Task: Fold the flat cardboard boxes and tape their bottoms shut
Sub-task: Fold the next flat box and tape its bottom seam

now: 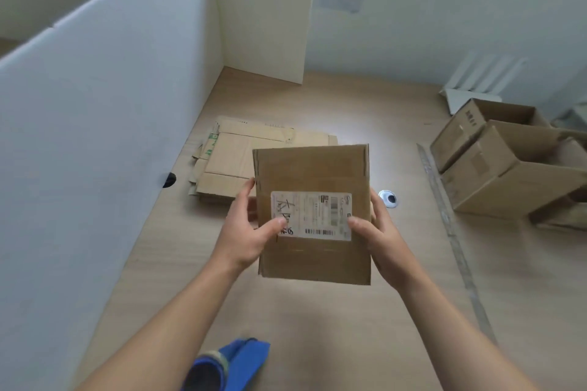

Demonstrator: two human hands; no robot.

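Note:
I hold a flat brown cardboard box (313, 174) with a white shipping label on its face, lifted above the table. My left hand (246, 232) grips its left edge, thumb on the label. My right hand (378, 232) grips its right edge, thumb at the label's lower right corner. Behind the box lies a pile of flattened cardboard boxes (241, 155) on the wooden table (317, 327). At the right stand two folded, open-topped boxes (495, 174).
A tall white partition (95, 136) walls off the left side and back. A tape roll (388, 198) lies on the table just right of the held box. A blue tape dispenser (228, 362) sits at the near edge. A seam strip (451, 232) runs along the table's right part.

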